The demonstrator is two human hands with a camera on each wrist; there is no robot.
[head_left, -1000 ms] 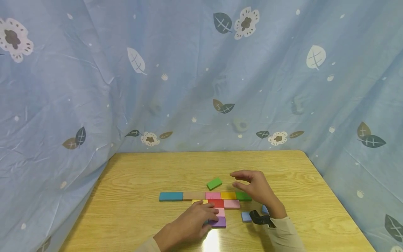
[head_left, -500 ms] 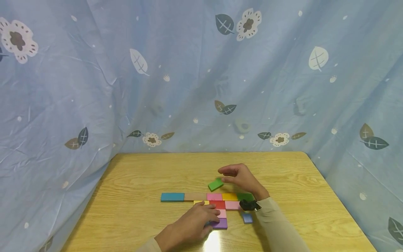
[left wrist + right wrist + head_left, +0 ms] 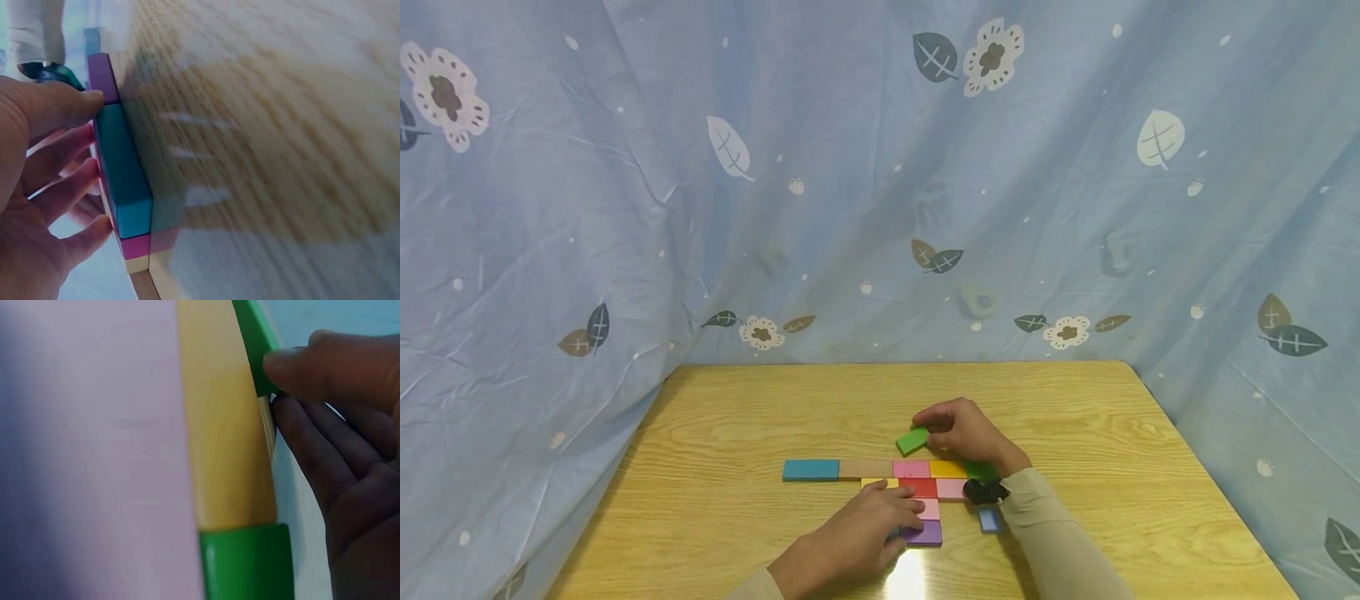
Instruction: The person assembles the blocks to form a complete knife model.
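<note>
Beyond a row of flat coloured blocks, the light green block (image 3: 913, 441) lies askew on the table. My right hand (image 3: 964, 432) pinches its right end between thumb and fingers; in the right wrist view the thumb presses on the green block (image 3: 255, 344). My left hand (image 3: 867, 527) rests across the nearer blocks, fingers spread over the yellow (image 3: 874, 482), light pink (image 3: 929, 509) and purple (image 3: 928, 533) ones. In the left wrist view its thumb touches the seam where the teal block (image 3: 125, 169) meets the purple block (image 3: 103, 78).
The far row runs from a blue block (image 3: 811, 470) through tan (image 3: 865, 469), pink (image 3: 911, 468) and orange (image 3: 947, 468) to dark green (image 3: 981, 472). A red block (image 3: 918, 487) sits below it. A small blue block (image 3: 990, 521) lies apart under the right forearm. Curtains surround the table (image 3: 737, 417).
My right hand has moved left and down to the light green block, and its thumb and fingers have closed on it. The left hand has stayed in place on the blocks.
</note>
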